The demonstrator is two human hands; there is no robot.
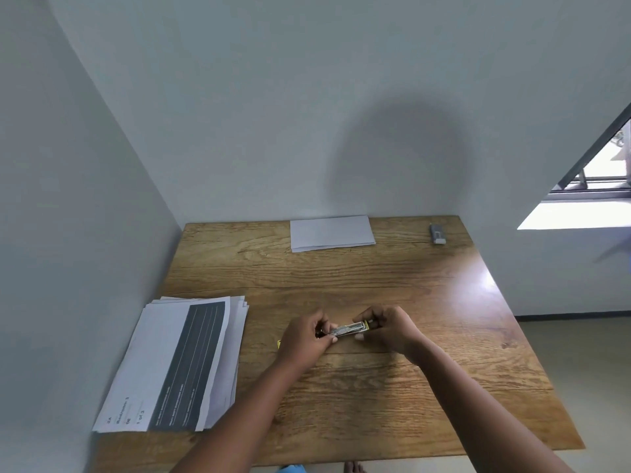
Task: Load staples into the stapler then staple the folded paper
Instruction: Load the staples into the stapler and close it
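Starting at the left edge of the desk (pixel 341 278), we see a stack of printed sheets (pixel 177 363) lying flat, well apart from the work. Next comes our left hand (pixel 305 339), fingers curled and pinching the left end of the stapler (pixel 348 328), which sits just above the desk near its middle. A strip of staples seems to lie along its open channel, though blur keeps us from being sure. Our right hand (pixel 387 327) grips the stapler's right end, by the yellow part, so the stapler spans between both hands. The folded paper (pixel 331 232) rests at the far edge, well apart from both hands, and a small grey object (pixel 437 233) lies near the far right corner.

We judge loading is under way. The risk: if the strip is seated crooked or our pinch slips, the staples could break apart, scatter on the desk, or jam when we close the top.
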